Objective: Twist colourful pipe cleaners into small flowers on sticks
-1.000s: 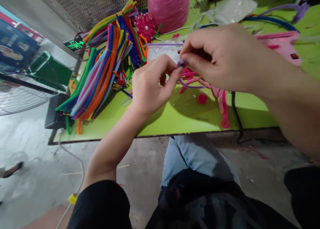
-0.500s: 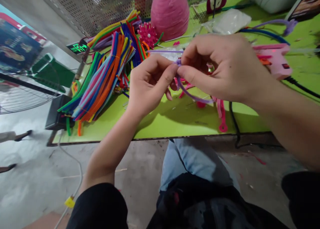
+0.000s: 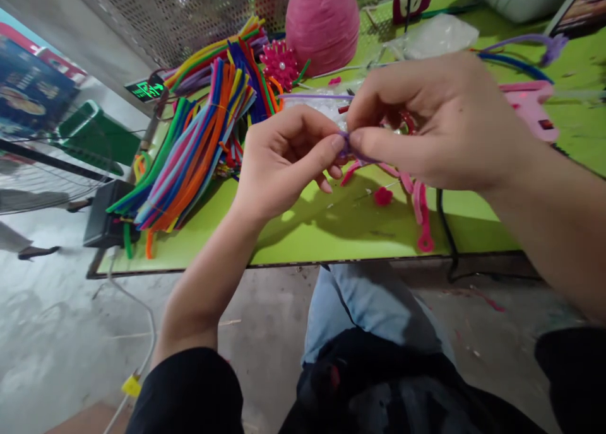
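Observation:
A purple pipe cleaner (image 3: 344, 145) is pinched between both hands above the green table. My left hand (image 3: 288, 159) grips it with thumb and forefinger, the other fingers curled behind. From the other side my right hand (image 3: 426, 122) closes thumb and forefinger on the same piece, and the fingertips nearly meet. Most of the piece is hidden by the fingers. Beneath the hands lie pink pipe cleaner pieces (image 3: 419, 204) and a small red-pink flower-shaped piece (image 3: 383, 196).
Bundles of coloured pipe cleaners (image 3: 196, 150) lie at the left by a black box (image 3: 108, 216). A pink wound cone (image 3: 322, 30) and a pink flower (image 3: 280, 65) stand behind. A pink glue gun (image 3: 533, 103) is at right; a black cable (image 3: 447, 226) hangs over the table edge (image 3: 284, 263).
Both hands have shifted slightly down and right. The purple loop that hung below the fingers is now drawn in toward my right hand. At far left, a walking person's legs have moved.

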A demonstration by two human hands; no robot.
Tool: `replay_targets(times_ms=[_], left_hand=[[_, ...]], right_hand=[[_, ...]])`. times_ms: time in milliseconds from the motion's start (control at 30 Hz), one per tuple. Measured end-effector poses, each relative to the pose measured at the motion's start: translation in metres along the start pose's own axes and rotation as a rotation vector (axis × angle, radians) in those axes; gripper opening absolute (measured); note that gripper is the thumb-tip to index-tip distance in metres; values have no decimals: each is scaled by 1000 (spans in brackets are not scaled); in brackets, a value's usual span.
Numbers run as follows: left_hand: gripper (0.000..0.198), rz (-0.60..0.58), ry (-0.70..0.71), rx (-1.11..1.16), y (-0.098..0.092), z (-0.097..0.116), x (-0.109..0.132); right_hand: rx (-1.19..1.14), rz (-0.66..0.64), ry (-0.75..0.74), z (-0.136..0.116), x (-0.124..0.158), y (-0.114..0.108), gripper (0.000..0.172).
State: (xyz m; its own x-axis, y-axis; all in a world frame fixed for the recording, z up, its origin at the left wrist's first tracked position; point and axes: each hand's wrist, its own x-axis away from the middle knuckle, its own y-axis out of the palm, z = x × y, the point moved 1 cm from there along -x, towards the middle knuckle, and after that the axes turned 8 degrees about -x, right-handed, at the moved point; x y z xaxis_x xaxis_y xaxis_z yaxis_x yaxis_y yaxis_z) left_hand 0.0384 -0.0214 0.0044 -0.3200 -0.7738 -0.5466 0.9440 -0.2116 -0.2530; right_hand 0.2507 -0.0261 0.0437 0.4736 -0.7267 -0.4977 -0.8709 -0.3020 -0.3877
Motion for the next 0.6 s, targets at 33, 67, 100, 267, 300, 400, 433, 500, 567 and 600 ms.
replay_targets(times_ms=[33,67,100,267,300,400,433,500,567,600], left_hand=[[10,11,34,-19,0,1,1],[7,29,56,-45,0,1,2],[9,52,70,-73,1,1,2],[28,115,45,-95,10,-1,4],[30,118,38,-63,12,-1,4],[32,137,-7,53,13,0,5],[29,124,-41,90,11,-1,5],[24,49,-114,145,3,-7,3],[27,-49,-158,123,-6,-15,1],[33,-76,-147,64,-10,-19,0]], right_hand=[[-111,16,61,3,-1,2,14],[-207,25,111,7,-3,4,13],[-277,22,154,10,-4,6,13],[-287,-26,220,18,-4,8,21],[-264,-29,210,18,-3,8,22],[-281,-38,156,17,1,8,18],[-312,-48,141,17,1,7,16],[-354,-83,111,17,0,6,14],[-333,-117,73,15,-2,4,18],[-317,-127,50,13,-3,2,21]])
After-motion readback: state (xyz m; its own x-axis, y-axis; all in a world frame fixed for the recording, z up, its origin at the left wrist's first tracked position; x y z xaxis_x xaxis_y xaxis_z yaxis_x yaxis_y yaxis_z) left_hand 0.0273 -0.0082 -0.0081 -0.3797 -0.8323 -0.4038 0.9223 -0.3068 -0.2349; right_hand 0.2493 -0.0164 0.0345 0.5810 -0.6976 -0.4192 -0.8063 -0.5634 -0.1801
